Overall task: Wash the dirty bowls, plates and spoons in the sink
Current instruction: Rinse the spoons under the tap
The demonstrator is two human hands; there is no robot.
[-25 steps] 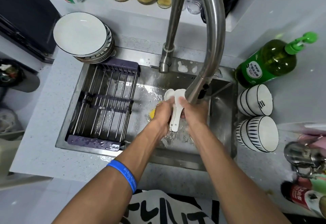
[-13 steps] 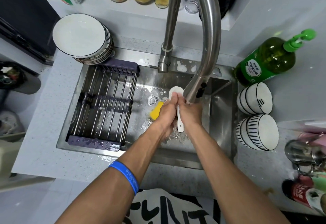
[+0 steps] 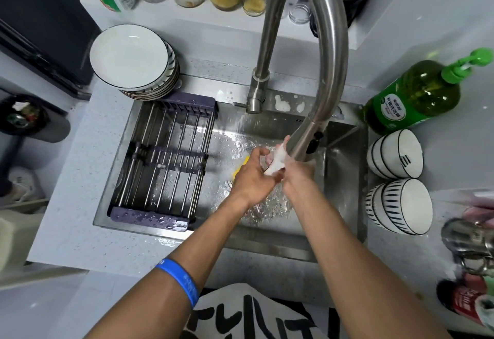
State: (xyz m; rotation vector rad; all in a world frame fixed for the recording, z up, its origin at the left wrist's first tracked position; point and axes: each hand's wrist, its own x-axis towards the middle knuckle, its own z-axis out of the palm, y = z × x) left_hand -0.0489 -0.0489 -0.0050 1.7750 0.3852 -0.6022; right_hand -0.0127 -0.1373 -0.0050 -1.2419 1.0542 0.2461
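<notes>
Both hands were positioned over the sink (image 3: 344,178) basin, directly under the spray head of the faucet (image 3: 307,44). White spoons (image 3: 276,161) were held between the two hands at the centre of the view, blurred by motion and running water, so their number could not be determined. The left hand (image 3: 252,175) was curled around the spoons from the 9 o'clock side. The right hand (image 3: 296,174) was closed on the spoons from the 3 o'clock side, with its fingers partly hidden behind the spray head.

A yellow sponge (image 3: 240,169) was seen on the sink floor, just beside the left hand at 9 o'clock and partly covered by it. A drying rack (image 3: 165,162) was seated across the left half of the sink. A stack of plates (image 3: 133,60) was located on the counter at 10 o'clock from the hands. Two groups of bowls (image 3: 395,181), lying on their sides, were located on the counter at 3 o'clock, just beside the sink rim. A green soap bottle (image 3: 417,95) lay at 2 o'clock. A blue wristband (image 3: 181,280) was worn on the left forearm.
</notes>
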